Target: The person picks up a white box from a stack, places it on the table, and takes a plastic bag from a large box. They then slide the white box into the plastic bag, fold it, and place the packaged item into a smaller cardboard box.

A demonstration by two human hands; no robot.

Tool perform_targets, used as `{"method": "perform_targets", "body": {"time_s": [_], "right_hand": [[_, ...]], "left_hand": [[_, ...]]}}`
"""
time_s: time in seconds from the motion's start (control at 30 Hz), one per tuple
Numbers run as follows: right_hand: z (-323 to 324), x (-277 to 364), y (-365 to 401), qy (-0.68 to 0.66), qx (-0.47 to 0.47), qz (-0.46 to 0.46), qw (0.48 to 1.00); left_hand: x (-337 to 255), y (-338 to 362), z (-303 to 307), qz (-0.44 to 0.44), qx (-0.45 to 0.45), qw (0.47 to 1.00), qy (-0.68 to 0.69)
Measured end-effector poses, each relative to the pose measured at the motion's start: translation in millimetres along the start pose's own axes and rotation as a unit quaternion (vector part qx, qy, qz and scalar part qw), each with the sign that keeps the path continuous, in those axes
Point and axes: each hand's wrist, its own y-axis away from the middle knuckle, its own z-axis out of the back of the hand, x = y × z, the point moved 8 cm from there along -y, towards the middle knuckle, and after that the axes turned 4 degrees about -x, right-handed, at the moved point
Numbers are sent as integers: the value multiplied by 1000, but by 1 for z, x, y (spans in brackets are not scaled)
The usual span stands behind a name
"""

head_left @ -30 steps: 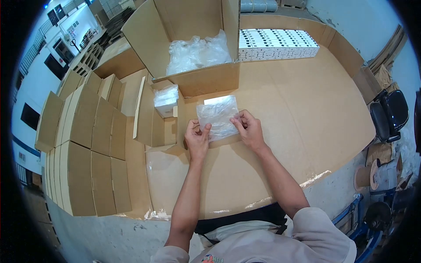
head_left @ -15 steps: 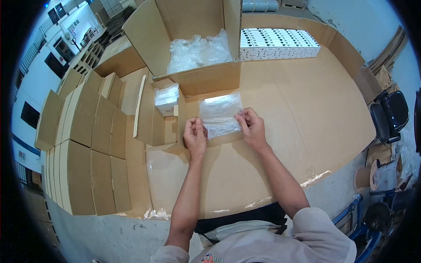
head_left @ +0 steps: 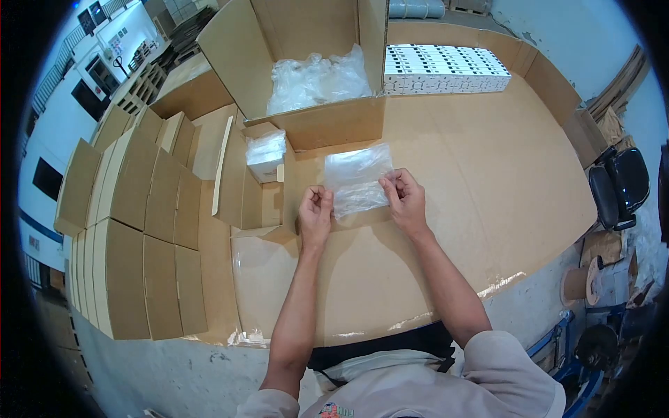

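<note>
A clear plastic bag (head_left: 359, 182) is stretched between my two hands above the cardboard-covered table. My left hand (head_left: 316, 212) pinches its lower left edge with thumb and fingertips. At the right edge, my right hand (head_left: 404, 198) grips the bag the same way. The bag looks flat, with a wrinkled band across its lower half; I see nothing inside it. Just left of my left hand stands an open small carton (head_left: 237, 202). A white block wrapped in clear plastic (head_left: 266, 157) sits in its back part.
A large open box (head_left: 303, 28) holding a heap of clear plastic bags (head_left: 317, 80) stands at the back. Rows of white printed boxes (head_left: 446, 70) sit at the back right. Stacked brown cartons (head_left: 129, 279) line the left side. Cardboard walls (head_left: 550, 70) edge the table (head_left: 488, 174).
Both hands have shifted slightly right with the plastic bag between them. The bag looks pulled flatter. The small carton and the wrapped block in it have not moved.
</note>
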Motion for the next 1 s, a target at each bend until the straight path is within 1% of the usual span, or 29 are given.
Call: {"method": "perform_targets", "body": {"time_s": [0.07,0.17,0.23,0.27,0.33,0.37,0.43,0.53,0.63,0.73,0.83,0.87,1.0], "right_hand": [[-4,4,1,10,26,15,1000],[-11,15,6,42,71,40,996],[-14,21,7,78,99,56,990],[-15,20,8,69,106,56,990],[-18,15,9,52,120,57,990],[-19,13,9,46,124,50,990],[-20,10,9,36,131,36,990],[-16,9,7,101,169,-19,980],[-8,22,1,82,115,32,989],[-4,3,-2,-25,73,-41,996],[-8,-10,-1,-79,32,-66,994],[-9,-11,-1,-79,26,-67,994],[-10,-11,3,-63,-8,-76,995]], "left_hand": [[-5,0,-4,5,-23,995,92],[-1,-4,0,-18,-13,999,45],[-4,-5,8,-32,-51,998,26],[-5,-5,11,-38,-69,997,16],[-3,-7,19,-58,-104,992,47],[-2,-8,23,-68,-120,988,61],[-9,-6,19,-68,-127,988,47],[-19,-1,10,-64,-123,990,21],[-20,0,6,-63,-103,993,4],[-24,2,-1,-72,-82,994,-12],[-23,4,-5,-87,-70,993,-36],[-22,4,-6,-92,-66,993,-45],[-23,7,-4,-105,-107,984,-92]]}}
